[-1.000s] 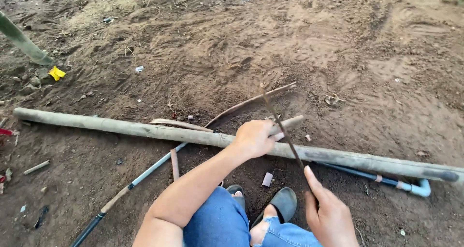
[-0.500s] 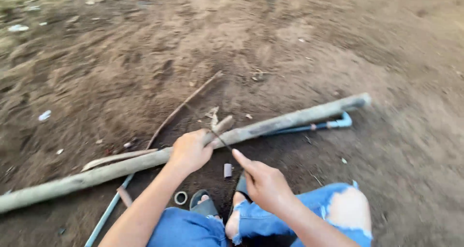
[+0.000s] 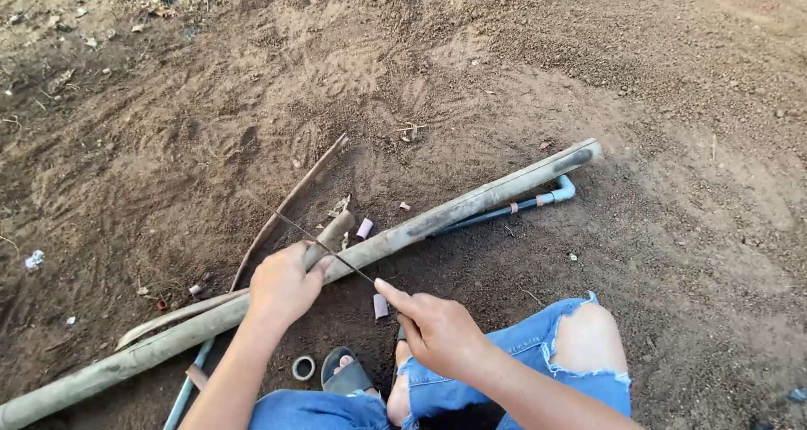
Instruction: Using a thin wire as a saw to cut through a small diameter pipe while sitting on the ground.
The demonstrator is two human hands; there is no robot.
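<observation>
While the person crouches on bare brown dirt, a long weathered grey pipe (image 3: 471, 205) lies diagonally on the ground from lower left to upper right.

Left to right:
- Thin blue pipe (image 3: 187, 385) pokes out under the grey pipe at lower left; a curved dry strip of wood (image 3: 168, 319) lies just beside it. A small white ring (image 3: 303, 367) sits on the dirt near a dark sandal (image 3: 349, 378).
- Left hand (image 3: 284, 284) is closed over the grey pipe, fingers wrapped around it and around a short grey pipe stub (image 3: 334, 231) that sticks up from the fist.
- Thin dark hacksaw blade (image 3: 336, 258), bare with no frame, crosses the pipe right by the left thumb, slanting from upper left to lower right.
- Right hand (image 3: 437, 329) pinches the blade's lower end, index finger stretched along it, other fingers curled in.
- Small pale cut-off pipe pieces (image 3: 365, 227) lie on the dirt beside the pipe. Blue pipe with a pale elbow fitting (image 3: 561, 191) lies under the far end.

Risks, my read:
- Blade runs very close to the left thumb; a slip off the round pipe would hit it.
- Bare blade could buckle or snap under push load, cutting the right fingers.
- Pipe is held only by hand on loose soil, so it may roll.
</observation>
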